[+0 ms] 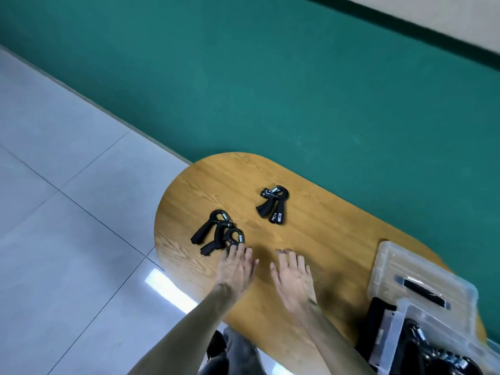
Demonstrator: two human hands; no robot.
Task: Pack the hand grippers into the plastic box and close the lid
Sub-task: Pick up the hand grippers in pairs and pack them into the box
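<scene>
Two black hand grippers [213, 234] lie overlapped near the left end of the wooden table [319, 220]. A further pair of black hand grippers [272, 205] lies in the middle, further back. My left hand [236, 266] is flat with fingers spread, its fingertips touching the nearest gripper of the left pile. Beside it, my right hand [292, 277] hovers over bare wood, fingers apart and holding nothing. The clear plastic box [400, 336] stands at the lower right with black grippers inside; its clear lid [422, 282] with a black handle lies behind it.
The table is oval and its left end overhangs a pale tiled floor [67, 212]. A teal wall [270, 90] runs behind the table. My legs [230, 353] show below the table's front edge.
</scene>
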